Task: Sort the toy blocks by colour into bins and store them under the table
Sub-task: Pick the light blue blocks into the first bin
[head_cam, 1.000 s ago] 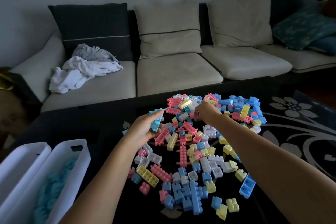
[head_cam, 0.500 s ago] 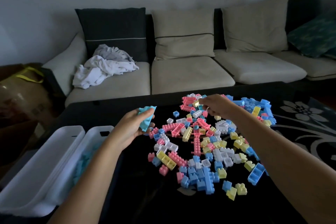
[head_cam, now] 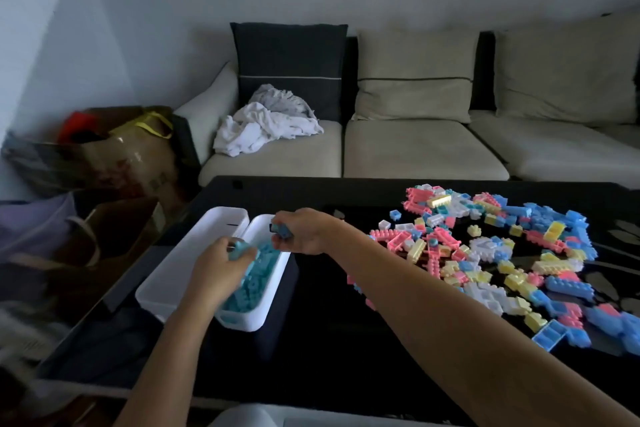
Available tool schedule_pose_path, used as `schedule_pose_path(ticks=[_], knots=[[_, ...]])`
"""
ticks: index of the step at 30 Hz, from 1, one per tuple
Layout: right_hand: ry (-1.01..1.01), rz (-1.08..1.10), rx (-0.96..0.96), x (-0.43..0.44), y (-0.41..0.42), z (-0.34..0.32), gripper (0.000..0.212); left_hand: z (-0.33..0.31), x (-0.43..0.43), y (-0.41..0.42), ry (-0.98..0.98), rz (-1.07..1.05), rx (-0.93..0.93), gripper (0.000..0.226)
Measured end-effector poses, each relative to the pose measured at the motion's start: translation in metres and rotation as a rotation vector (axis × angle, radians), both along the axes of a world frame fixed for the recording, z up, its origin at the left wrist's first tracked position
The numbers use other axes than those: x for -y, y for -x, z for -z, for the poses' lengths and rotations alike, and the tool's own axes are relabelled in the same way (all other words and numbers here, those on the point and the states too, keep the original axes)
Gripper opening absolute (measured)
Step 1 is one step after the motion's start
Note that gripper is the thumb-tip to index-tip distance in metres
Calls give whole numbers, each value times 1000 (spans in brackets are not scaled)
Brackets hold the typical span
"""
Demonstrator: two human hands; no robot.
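Observation:
Two white bins stand side by side at the left of the black table (head_cam: pixel 346 340). The right bin (head_cam: pixel 273 284) holds a heap of teal blocks (head_cam: pixel 256 274); the left bin (head_cam: pixel 180 267) looks bare inside. My left hand (head_cam: pixel 216 265) hovers over the teal heap and grips a teal block (head_cam: pixel 239 248). My right hand (head_cam: pixel 304 230) is above the far end of the same bin and pinches another teal block (head_cam: pixel 284 230). A spread of pink, yellow, white and blue blocks (head_cam: pixel 491 250) covers the right half of the table.
A beige sofa (head_cam: pixel 415 149) with cushions runs behind the table, with a crumpled white cloth (head_cam: pixel 266 125) on its left seat. Bags and a cardboard box (head_cam: pixel 114 156) crowd the floor at the left. A patterned rug (head_cam: pixel 623 229) shows at the right edge.
Both hands have moved left from the block pile to above the teal bin, each carrying a teal block. My view has turned left as well.

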State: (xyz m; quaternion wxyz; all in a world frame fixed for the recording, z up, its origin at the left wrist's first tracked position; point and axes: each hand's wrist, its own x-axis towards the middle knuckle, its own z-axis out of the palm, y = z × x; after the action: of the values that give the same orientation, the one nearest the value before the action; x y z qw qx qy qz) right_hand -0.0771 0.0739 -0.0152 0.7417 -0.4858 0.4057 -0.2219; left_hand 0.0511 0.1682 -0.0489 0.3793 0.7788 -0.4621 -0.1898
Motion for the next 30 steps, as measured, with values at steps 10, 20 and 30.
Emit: schedule_pose_path(ticks=[10, 20, 30], knots=[[326, -95, -340, 4, -2, -14, 31, 6, 11, 6, 164, -33, 146, 17], [643, 115, -593, 69, 183, -21, 23, -17, 60, 87, 285, 367, 4, 11], [791, 231, -1088, 118, 304, 41, 23, 15, 146, 215, 145, 720, 98, 15]])
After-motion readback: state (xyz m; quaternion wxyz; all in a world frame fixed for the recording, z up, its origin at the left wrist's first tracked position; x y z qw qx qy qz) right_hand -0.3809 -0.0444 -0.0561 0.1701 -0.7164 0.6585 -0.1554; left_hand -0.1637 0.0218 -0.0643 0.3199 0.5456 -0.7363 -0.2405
